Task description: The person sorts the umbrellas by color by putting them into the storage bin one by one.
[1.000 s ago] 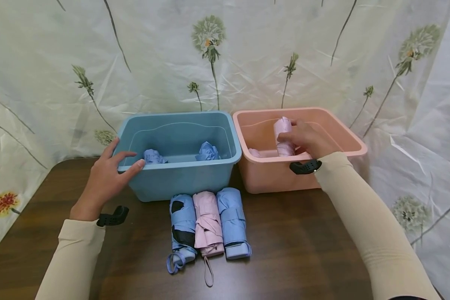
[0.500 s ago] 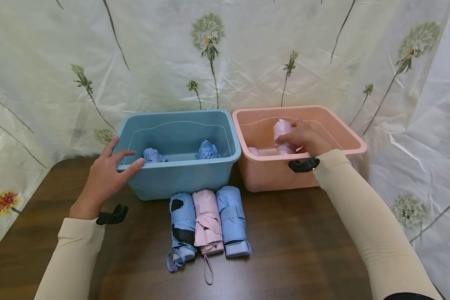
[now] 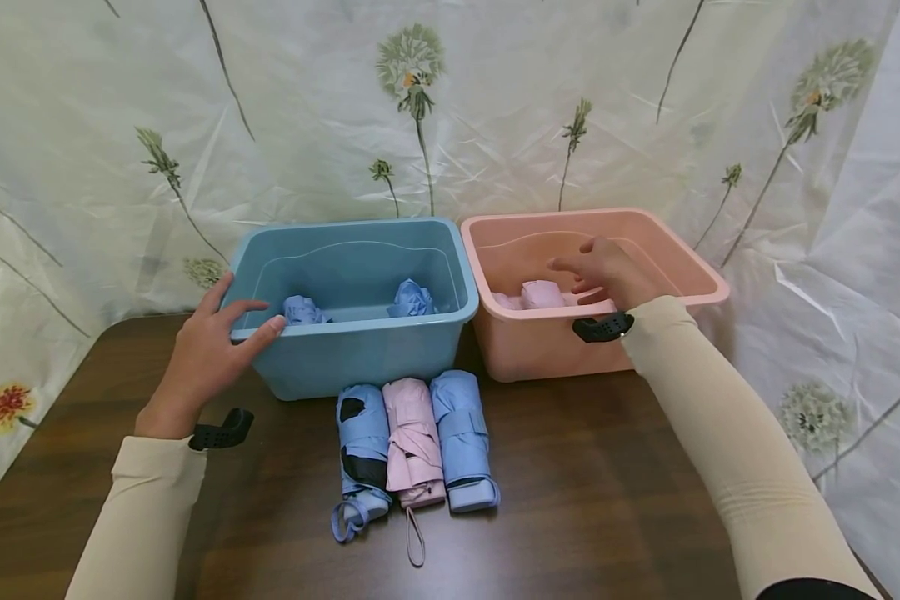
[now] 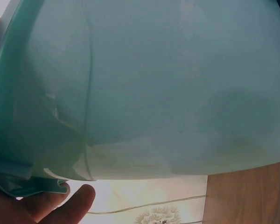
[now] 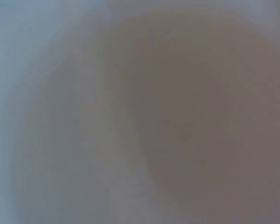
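My right hand [image 3: 607, 271] hovers inside the orange-pink bin [image 3: 547, 350] with its fingers spread, holding nothing. Just left of those fingers a folded pink umbrella [image 3: 542, 294] lies in the bin, beside another pink bundle [image 3: 506, 301]; the front wall hides most of both. My left hand [image 3: 202, 350] rests on the left front corner of the blue bin [image 3: 360, 358], fingers extended along the rim. In the left wrist view, fingertips [image 4: 77, 205] show by the bin's rim. Two crumpled blue bundles [image 3: 303, 311] sit inside the blue bin. Blur fills the right wrist view.
Before the bins, a blue umbrella with black patches [image 3: 362, 442], a pink umbrella [image 3: 414, 442] and another blue umbrella [image 3: 461, 437] lie side by side on the dark wooden table [image 3: 585, 483]. A floral curtain [image 3: 495, 108] hangs close behind the bins.
The right hand has lowered the pink umbrella and let it go; it now lies down in the orange-pink bin and the fingers have spread. The left hand has stayed on the blue rim.
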`<state>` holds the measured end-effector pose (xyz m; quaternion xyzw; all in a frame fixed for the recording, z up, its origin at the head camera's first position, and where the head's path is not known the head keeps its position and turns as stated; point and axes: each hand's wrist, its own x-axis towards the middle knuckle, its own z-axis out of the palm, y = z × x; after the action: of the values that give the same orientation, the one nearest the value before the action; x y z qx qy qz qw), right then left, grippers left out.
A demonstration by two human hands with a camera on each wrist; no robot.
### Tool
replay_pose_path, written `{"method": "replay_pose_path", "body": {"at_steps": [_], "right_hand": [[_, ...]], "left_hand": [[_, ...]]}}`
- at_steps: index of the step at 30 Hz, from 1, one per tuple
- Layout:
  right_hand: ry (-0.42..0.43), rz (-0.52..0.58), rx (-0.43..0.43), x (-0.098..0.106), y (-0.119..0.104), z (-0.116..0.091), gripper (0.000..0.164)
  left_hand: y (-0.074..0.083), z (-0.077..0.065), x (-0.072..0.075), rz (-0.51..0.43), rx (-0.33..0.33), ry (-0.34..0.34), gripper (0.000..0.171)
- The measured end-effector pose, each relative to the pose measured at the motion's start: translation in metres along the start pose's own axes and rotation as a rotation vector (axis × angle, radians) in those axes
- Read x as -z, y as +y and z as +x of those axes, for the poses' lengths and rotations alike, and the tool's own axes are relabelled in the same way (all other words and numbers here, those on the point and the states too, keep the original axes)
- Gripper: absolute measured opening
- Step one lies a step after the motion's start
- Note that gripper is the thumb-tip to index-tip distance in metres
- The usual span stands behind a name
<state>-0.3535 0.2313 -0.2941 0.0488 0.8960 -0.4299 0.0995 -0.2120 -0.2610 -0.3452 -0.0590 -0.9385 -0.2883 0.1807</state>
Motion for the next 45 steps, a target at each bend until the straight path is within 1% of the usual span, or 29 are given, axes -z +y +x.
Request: {"method": "replay_pose_path", "body": {"at_steps": [5, 7, 12, 14, 20, 22, 28, 31, 35, 42, 45], "right_hand": [[0.004, 0.005, 0.037, -0.001, 0.0, -0.001, 0.078], [0.008, 0.009, 0.042, -0.001, 0.0, -0.002, 0.08], [0.016, 0.014, -0.012, 0.0, -0.002, 0.0, 0.101], [0.012, 0.017, -0.022, -0.001, -0.002, 0.001, 0.105], [0.012, 0.058, -0.022, -0.002, -0.004, 0.007, 0.101], [0.02, 0.072, -0.026, -0.003, -0.003, 0.007, 0.098], [0.038, 0.078, 0.015, -0.003, -0.002, 0.007, 0.085], [0.047, 0.077, 0.021, -0.004, -0.003, 0.008, 0.08], [0.056, 0.087, 0.035, -0.004, -0.004, 0.01, 0.081], [0.164, 0.122, 0.102, -0.001, -0.008, 0.009, 0.09], [0.176, 0.146, 0.13, 0.001, -0.01, 0.005, 0.089]], "left_hand": [[-0.002, -0.001, 0.0, -0.001, 0.004, 0.002, 0.056], [-0.002, -0.001, 0.0, -0.003, 0.003, 0.0, 0.056], [-0.002, 0.0, 0.0, -0.012, -0.007, 0.003, 0.055], [-0.002, 0.0, 0.0, -0.013, -0.009, 0.005, 0.055], [-0.002, 0.0, 0.001, -0.016, -0.012, -0.001, 0.054], [-0.002, -0.001, 0.0, -0.017, -0.006, -0.005, 0.055], [-0.002, -0.001, 0.0, -0.011, 0.001, -0.003, 0.056], [-0.002, -0.001, 0.0, -0.009, 0.0, -0.004, 0.056], [-0.002, 0.0, 0.001, -0.009, 0.004, -0.008, 0.057], [-0.002, 0.001, 0.001, -0.01, 0.003, -0.011, 0.057], [-0.001, 0.002, 0.003, -0.004, -0.001, -0.006, 0.057]]}}
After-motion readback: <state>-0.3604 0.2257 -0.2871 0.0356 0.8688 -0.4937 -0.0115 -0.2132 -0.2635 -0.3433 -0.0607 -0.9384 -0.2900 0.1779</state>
